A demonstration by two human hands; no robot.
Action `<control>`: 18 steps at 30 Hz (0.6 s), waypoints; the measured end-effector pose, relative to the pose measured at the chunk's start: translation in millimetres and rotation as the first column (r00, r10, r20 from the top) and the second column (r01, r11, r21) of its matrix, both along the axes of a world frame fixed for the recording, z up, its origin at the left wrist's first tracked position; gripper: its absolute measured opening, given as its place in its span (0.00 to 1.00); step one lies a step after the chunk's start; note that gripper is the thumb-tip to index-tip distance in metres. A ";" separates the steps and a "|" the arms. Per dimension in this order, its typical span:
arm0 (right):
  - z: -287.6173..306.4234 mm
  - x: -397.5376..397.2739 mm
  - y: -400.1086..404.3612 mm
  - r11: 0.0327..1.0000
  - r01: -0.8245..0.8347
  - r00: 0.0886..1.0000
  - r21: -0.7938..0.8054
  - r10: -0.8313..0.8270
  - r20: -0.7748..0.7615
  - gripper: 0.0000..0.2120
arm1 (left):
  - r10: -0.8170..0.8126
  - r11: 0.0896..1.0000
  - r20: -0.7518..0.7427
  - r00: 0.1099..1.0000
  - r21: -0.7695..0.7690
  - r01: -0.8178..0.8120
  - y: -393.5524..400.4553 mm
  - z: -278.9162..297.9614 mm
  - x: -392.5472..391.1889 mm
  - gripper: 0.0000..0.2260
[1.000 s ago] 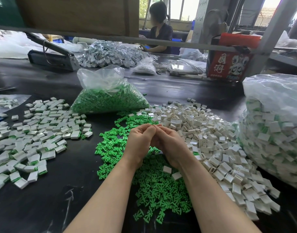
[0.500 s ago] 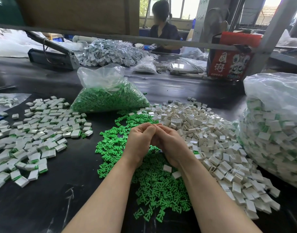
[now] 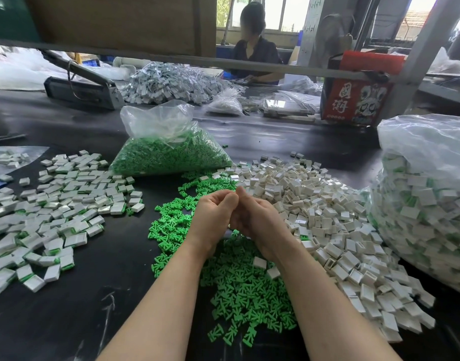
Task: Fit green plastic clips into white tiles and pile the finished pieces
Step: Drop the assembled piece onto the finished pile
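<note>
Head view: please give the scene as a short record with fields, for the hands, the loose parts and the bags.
left hand: fingers curled, pressed against right hand; contents hidden
right hand: fingers curled, contents hidden
loose green clips: heap under both hands
empty white tiles: heap at right
finished pieces: spread at left
bag of green clips: behind the heaps
bag of finished pieces: far right

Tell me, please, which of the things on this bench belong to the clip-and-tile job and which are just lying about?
Part of the job:
loose green clips
white tiles
finished pieces
bag of green clips
bag of finished pieces
left hand and right hand, pressed together; whatever they hold is hidden

Lying about:
red box
grey heap
grey lever tool
</note>
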State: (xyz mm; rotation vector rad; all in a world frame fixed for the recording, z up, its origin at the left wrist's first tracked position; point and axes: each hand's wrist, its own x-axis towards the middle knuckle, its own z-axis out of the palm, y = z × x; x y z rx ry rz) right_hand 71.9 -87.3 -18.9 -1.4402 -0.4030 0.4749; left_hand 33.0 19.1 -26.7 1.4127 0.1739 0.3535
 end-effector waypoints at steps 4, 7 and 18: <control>4.9 3.1 -3.2 0.998 0.064 0.996 -0.017 -0.063 0.061 0.20 | 0.027 0.999 -0.047 0.999 0.024 -0.026 13.0 2.1 -1.8 0.09; 5.9 7.2 -7.9 0.995 0.101 0.994 0.001 -0.101 0.050 0.18 | 0.068 0.996 -0.028 0.997 0.053 -0.066 26.2 -0.7 -2.0 0.07; 4.3 18.7 -20.6 0.870 0.397 0.844 -0.292 -0.222 0.488 0.11 | 0.709 0.461 -0.061 0.703 0.794 -0.397 88.8 1.2 -28.3 0.10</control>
